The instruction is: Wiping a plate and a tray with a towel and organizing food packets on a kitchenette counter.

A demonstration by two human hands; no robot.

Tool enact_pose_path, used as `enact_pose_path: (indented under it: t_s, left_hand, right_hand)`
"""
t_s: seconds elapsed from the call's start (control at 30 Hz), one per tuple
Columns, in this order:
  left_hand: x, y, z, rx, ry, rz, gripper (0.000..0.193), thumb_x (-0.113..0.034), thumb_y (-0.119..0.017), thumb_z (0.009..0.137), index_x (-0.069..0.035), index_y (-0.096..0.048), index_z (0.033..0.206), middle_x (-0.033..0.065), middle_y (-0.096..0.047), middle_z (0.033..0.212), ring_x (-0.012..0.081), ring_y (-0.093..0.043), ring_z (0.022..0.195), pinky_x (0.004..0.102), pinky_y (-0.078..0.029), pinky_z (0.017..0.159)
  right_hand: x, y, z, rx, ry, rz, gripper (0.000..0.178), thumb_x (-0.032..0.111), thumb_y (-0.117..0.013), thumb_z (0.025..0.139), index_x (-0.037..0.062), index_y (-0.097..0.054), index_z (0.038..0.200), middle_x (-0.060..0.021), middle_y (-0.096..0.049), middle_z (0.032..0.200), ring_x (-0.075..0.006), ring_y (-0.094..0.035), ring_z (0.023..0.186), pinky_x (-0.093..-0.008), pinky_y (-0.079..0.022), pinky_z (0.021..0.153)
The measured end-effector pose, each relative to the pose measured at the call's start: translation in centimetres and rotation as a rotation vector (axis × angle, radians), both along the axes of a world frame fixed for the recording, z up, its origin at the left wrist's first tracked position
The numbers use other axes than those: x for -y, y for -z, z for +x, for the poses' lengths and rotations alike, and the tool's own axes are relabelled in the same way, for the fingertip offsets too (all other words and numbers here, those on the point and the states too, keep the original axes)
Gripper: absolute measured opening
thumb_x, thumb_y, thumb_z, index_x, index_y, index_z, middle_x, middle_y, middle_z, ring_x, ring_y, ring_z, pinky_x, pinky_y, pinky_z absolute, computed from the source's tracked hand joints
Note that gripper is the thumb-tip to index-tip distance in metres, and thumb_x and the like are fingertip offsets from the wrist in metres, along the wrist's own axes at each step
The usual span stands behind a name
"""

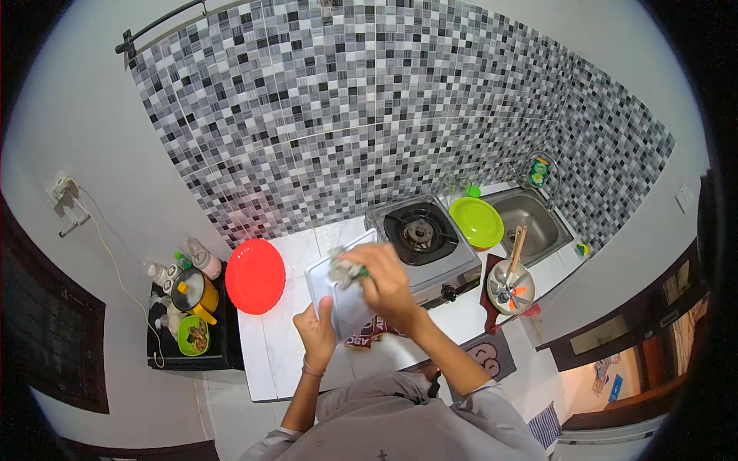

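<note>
Over the white tiled counter (277, 357), my left hand (315, 334) grips the near-left edge of a white rectangular tray (355, 309), thumb on its face. The tray is held tilted. A crumpled grey-green cloth (346, 271) is bunched in the fingers of my right hand (388, 280), which presses it to the tray's upper part; hand and cloth are slightly blurred. Below the tray a dark red printed cloth or packet (365, 336) lies on the counter, partly hidden by my right arm.
Left of the tray is a red scalloped plate (255, 276). A gas stove (461, 257), green plate (475, 223) and steel sink (530, 219) line the right, with a bowl of utensils (500, 296) near the edge. A yellow pot (207, 296) and green bowl (184, 338) stand far left.
</note>
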State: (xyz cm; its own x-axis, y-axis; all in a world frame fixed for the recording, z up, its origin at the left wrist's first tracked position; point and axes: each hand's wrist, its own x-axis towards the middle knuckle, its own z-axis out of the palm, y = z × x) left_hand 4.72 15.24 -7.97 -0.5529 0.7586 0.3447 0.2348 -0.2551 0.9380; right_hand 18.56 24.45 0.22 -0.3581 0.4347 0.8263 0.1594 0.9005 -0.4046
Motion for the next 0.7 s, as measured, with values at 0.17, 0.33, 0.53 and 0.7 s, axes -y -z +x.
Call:
enact_pose_path:
  t_s: [0.17, 0.33, 0.53, 0.7]
  left_hand:
    - [-0.2, 2.4, -0.8, -0.043, -0.014, 0.041, 0.05, -0.035, -0.058, 0.106, 0.007, -0.062, 0.08, -0.0038, -0.051, 0.065, 0.0069, -0.041, 0.065, 0.0312, -0.035, 0.053]
    - [0.0, 2.0, -0.8, 0.119, -0.059, 0.063, 0.046, -0.032, -0.057, 0.106, 0.006, -0.062, 0.08, -0.0028, -0.05, 0.064, 0.0065, -0.041, 0.064, 0.0309, -0.036, 0.053]
    - [-0.7, 2.3, 0.2, -0.038, 0.028, 0.088, 0.043, -0.031, -0.058, 0.105, 0.005, -0.062, 0.083, -0.0022, -0.054, 0.066, 0.0056, -0.043, 0.068, 0.0296, -0.037, 0.055]
    - [-0.1, 1.4, 0.1, 0.231, -0.035, 0.056, 0.053, -0.038, -0.055, 0.107, 0.0, -0.055, 0.071, -0.0062, -0.049, 0.068, 0.0058, -0.039, 0.067, 0.0266, -0.034, 0.057]
  right_hand:
    - [0.3, 0.4, -0.3, 0.036, -0.135, 0.067, 0.041, -0.012, -0.056, 0.076, 0.0058, -0.07, 0.11, -0.0119, -0.068, 0.107, -0.034, -0.063, 0.105, -0.0439, -0.05, 0.097]
    - [-1.6, 0.5, 1.0, -0.096, 0.083, -0.03, 0.037, -0.01, -0.055, 0.075, 0.0043, -0.071, 0.106, -0.0131, -0.069, 0.103, -0.0324, -0.064, 0.1, -0.0428, -0.05, 0.093]
    - [2.2, 0.5, -2.4, 0.084, -0.246, 0.091, 0.031, -0.004, -0.06, 0.08, 0.0088, -0.07, 0.105, -0.0082, -0.069, 0.102, -0.0303, -0.063, 0.106, -0.0443, -0.046, 0.098]
    - [-2.0, 1.9, -1.4, -0.064, 0.201, -0.14, 0.031, 0.006, -0.052, 0.097, 0.003, -0.062, 0.126, -0.0171, -0.058, 0.131, -0.0336, -0.056, 0.122, -0.0424, -0.042, 0.105]
